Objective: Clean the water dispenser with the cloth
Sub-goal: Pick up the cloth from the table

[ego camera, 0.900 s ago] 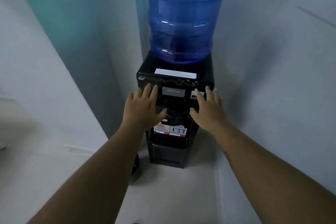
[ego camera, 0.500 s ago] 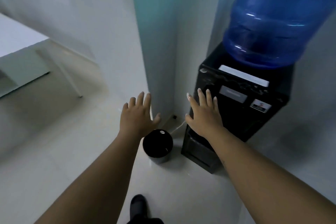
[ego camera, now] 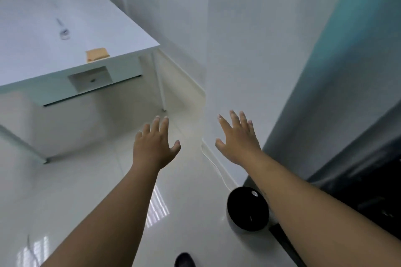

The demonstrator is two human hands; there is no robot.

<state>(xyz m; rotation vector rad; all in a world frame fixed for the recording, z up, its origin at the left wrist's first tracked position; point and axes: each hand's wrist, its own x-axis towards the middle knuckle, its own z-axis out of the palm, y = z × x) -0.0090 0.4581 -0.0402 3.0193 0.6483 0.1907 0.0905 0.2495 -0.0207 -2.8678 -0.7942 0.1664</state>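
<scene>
Above the floor [ego camera: 104,184], the left hand [ego camera: 153,147] and right hand [ego camera: 237,143] are held out, fingers [ego camera: 161,124] spread straight, nothing gripped. The dispenser [ego camera: 377,171] is seen dark and blurred at the right edge, a black bin [ego camera: 245,210] beside it. A tan cloth [ego camera: 97,55] is laid on the desk [ego camera: 32,28], well apart from both hands.

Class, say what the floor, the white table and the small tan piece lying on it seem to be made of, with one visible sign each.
Floor: probably glazed tile, glossy; it mirrors bright light and shows faint joints.
White table: likely laminated or painted board, smooth, matte; even colour, no grain.
Tan piece: cloth or card; too blurred to tell.
</scene>
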